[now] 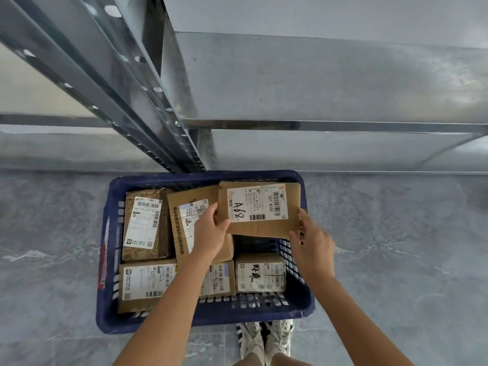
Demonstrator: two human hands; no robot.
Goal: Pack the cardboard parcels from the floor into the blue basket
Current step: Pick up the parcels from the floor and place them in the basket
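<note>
A slotted metal shelving upright (148,101) slants from the upper left of the frame down to just behind the blue basket (105,273). Flat grey steel shelves (317,80) fill the upper right. The basket is perforated plastic with rounded corners and sits lower centre on a grey marbled floor (396,247). Patterned sneakers (264,342) stand just below its lower rim.

Inside lie a speckled brown parcel (146,225) at the upper left and four plain cardboard parcels (260,273), all boxy with white printed labels. Another flat cardboard box, the A68 parcel (261,210), is over the basket's upper right corner, overlapping the middle parcel. The left hand (211,231) pinches its lower left corner, and the right hand (313,244) curls round its lower right corner.
</note>
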